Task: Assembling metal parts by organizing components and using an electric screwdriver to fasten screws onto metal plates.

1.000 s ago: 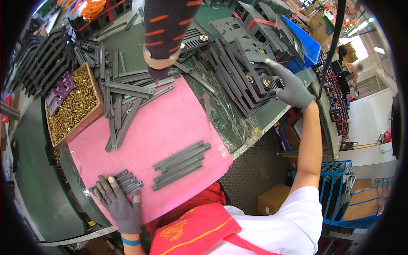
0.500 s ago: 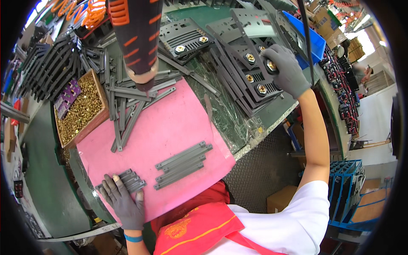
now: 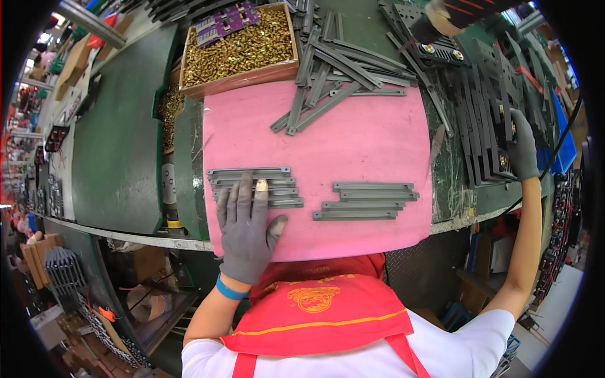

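Two neat stacks of flat grey metal strips lay on our pink foam mat [image 3: 353, 151]: one [image 3: 252, 187] pinned beneath our grey-gloved left hand [image 3: 247, 230], fingers spread flat, the other [image 3: 368, 201] untouched beside it. Loose strips [image 3: 334, 75] remained heaped at the mat's far edge, so much sorting seemingly lay ahead. Our gloved right hand [image 3: 522, 151] gripped dark metal brackets [image 3: 485, 135] racked at the bench's right. A cardboard box of brass screws [image 3: 242, 47] waited.
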Action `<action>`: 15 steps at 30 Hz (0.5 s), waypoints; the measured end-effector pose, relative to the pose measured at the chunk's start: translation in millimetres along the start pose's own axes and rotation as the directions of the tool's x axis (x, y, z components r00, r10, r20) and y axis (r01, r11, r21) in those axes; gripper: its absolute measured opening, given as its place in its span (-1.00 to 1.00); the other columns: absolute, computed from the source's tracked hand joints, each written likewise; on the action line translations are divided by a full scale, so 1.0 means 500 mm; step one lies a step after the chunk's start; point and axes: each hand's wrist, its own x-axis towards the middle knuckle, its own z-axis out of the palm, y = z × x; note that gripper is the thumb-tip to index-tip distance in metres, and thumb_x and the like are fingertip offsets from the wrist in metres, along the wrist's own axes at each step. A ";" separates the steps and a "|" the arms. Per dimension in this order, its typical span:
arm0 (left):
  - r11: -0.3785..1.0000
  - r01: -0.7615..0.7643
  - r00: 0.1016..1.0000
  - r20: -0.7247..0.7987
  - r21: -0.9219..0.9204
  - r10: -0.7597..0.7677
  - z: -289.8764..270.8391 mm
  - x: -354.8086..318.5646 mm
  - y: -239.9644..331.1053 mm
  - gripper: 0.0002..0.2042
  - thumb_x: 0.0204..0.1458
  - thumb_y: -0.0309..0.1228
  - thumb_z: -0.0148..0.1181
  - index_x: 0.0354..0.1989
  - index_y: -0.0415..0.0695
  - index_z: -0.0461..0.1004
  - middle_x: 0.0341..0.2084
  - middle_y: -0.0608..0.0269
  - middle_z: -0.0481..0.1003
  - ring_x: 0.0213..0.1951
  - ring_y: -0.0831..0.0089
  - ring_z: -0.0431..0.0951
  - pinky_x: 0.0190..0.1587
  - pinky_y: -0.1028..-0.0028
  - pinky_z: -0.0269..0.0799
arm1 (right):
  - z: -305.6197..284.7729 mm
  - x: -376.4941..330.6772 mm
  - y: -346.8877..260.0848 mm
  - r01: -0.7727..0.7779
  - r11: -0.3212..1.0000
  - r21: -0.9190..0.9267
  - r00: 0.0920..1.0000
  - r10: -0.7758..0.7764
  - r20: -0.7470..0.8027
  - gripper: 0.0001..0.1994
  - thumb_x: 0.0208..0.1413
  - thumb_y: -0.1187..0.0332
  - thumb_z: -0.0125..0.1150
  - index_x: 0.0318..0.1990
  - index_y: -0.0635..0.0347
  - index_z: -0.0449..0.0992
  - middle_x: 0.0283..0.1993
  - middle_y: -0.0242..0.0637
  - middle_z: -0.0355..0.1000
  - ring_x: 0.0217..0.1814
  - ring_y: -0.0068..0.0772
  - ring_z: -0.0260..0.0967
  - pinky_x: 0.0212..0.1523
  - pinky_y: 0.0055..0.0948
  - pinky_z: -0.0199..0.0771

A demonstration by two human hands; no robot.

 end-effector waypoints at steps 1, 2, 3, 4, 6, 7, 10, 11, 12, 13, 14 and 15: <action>0.995 -0.021 0.999 -0.023 0.097 0.023 -0.004 0.009 -0.003 -0.34 0.23 0.08 -0.06 0.30 -0.23 0.27 0.32 -0.10 0.23 0.34 -0.07 0.20 0.43 -0.02 -0.13 | 0.000 0.005 -0.025 0.082 0.990 -0.113 0.996 -0.086 -0.029 -0.44 -0.20 0.53 0.39 0.07 0.20 0.39 0.06 -0.09 0.41 0.13 0.08 0.37 0.13 -0.20 0.36; 0.995 -0.012 1.000 -0.027 0.097 0.015 -0.004 0.011 -0.008 -0.34 0.23 0.08 -0.06 0.30 -0.23 0.27 0.32 -0.10 0.23 0.34 -0.07 0.20 0.43 -0.02 -0.13 | -0.005 0.004 -0.046 0.156 0.961 -0.229 0.984 -0.171 -0.048 -0.42 -0.20 0.53 0.39 0.08 0.19 0.37 0.08 -0.11 0.39 0.14 0.08 0.36 0.14 -0.21 0.36; 0.994 -0.021 1.000 0.007 0.106 0.020 -0.003 0.013 -0.012 -0.31 0.23 0.10 -0.06 0.31 -0.25 0.26 0.32 -0.10 0.23 0.32 -0.07 0.22 0.43 -0.01 -0.13 | -0.011 0.003 -0.053 0.115 0.977 -0.178 0.990 -0.128 -0.063 -0.44 -0.15 0.56 0.36 0.10 0.20 0.37 0.12 -0.12 0.37 0.16 0.09 0.34 0.15 -0.19 0.36; 0.993 -0.031 0.999 0.042 0.116 0.027 -0.004 0.012 -0.017 -0.29 0.23 0.12 -0.07 0.32 -0.28 0.24 0.32 -0.10 0.23 0.31 -0.07 0.24 0.42 -0.01 -0.12 | -0.014 -0.005 -0.064 0.121 0.976 -0.179 0.989 -0.135 -0.065 -0.44 -0.15 0.56 0.36 0.10 0.20 0.37 0.12 -0.12 0.37 0.16 0.09 0.34 0.15 -0.19 0.36; 0.992 -0.035 0.999 0.013 0.121 0.034 -0.008 0.014 -0.022 -0.30 0.21 0.11 -0.03 0.29 -0.27 0.27 0.29 -0.09 0.27 0.29 -0.07 0.26 0.41 -0.01 -0.08 | -0.013 -0.028 -0.087 0.097 0.992 -0.076 0.968 -0.112 -0.225 -0.48 -0.08 0.58 0.29 0.12 0.21 0.37 0.12 -0.12 0.38 0.17 0.07 0.34 0.17 -0.18 0.35; 0.996 -0.043 0.999 0.010 0.081 0.043 -0.013 0.013 -0.025 -0.31 0.20 0.10 -0.02 0.28 -0.27 0.28 0.27 -0.08 0.29 0.28 -0.07 0.27 0.41 -0.02 -0.07 | -0.023 -0.046 -0.127 -0.041 0.998 0.057 0.984 0.050 -0.174 -0.53 -0.01 0.58 0.21 0.12 0.22 0.37 0.11 -0.09 0.38 0.15 0.08 0.35 0.18 -0.17 0.34; 0.997 -0.082 0.995 -0.057 0.002 0.082 -0.053 0.033 -0.011 -0.37 0.21 0.01 0.04 0.25 -0.29 0.30 0.18 -0.09 0.37 0.22 -0.10 0.33 0.36 0.02 0.07 | -0.067 -0.108 -0.233 0.111 0.981 -0.161 0.988 -0.126 -0.090 -0.65 0.09 0.59 0.03 0.07 0.31 0.39 0.11 0.06 0.33 0.20 0.21 0.28 0.22 -0.13 0.30; 0.955 -0.093 0.996 -0.025 -0.283 0.090 -0.060 0.033 0.009 -0.43 0.24 -0.06 0.03 0.24 -0.31 0.30 0.18 -0.07 0.38 0.21 -0.04 0.36 0.31 0.08 0.17 | -0.071 -0.109 -0.312 0.141 0.989 -0.048 0.987 -0.144 -0.068 -0.67 0.02 0.56 0.08 0.00 0.32 0.40 0.00 0.06 0.32 0.06 0.20 0.29 0.10 -0.07 0.33; 0.828 -0.092 0.994 0.000 -0.553 0.110 -0.059 0.029 0.029 -0.48 0.28 -0.14 0.01 0.23 -0.32 0.30 0.17 -0.06 0.40 0.20 0.02 0.39 0.26 0.13 0.26 | -0.071 -0.113 -0.356 0.287 0.956 -0.058 0.956 -0.290 -0.048 -0.67 -0.05 0.51 0.10 -0.06 0.33 0.39 -0.09 0.04 0.30 -0.03 0.17 0.28 0.00 -0.07 0.33; 0.537 0.044 0.991 0.103 -0.842 0.080 -0.059 0.023 0.061 -0.54 0.31 -0.21 -0.02 0.22 -0.32 0.31 0.14 -0.04 0.42 0.17 0.10 0.43 0.19 0.20 0.33 | -0.070 -0.121 -0.408 0.285 0.958 0.022 0.958 -0.286 0.011 -0.69 -0.08 0.44 0.13 -0.13 0.31 0.37 -0.13 0.04 0.30 -0.06 0.17 0.28 -0.02 -0.06 0.31; 0.136 0.180 0.975 0.195 -0.974 0.109 -0.052 0.026 0.093 -0.60 0.34 -0.28 -0.04 0.20 -0.32 0.33 0.12 -0.02 0.45 0.13 0.18 0.47 0.13 0.27 0.40 | -0.061 -0.130 -0.452 0.316 0.947 0.062 0.947 -0.319 0.034 -0.71 -0.12 0.37 0.16 -0.20 0.24 0.35 -0.19 -0.02 0.28 -0.11 0.11 0.27 -0.05 -0.07 0.28; -0.107 0.368 0.925 0.352 -0.924 0.145 -0.053 0.034 0.119 -0.63 0.35 -0.31 -0.07 0.20 -0.32 0.32 0.08 0.00 0.46 0.08 0.26 0.49 0.10 0.30 0.41 | -0.047 -0.140 -0.477 0.347 0.932 0.101 0.929 -0.357 0.100 -0.74 -0.14 0.35 0.17 -0.25 0.17 0.34 -0.24 -0.10 0.25 -0.13 0.05 0.27 -0.06 -0.06 0.25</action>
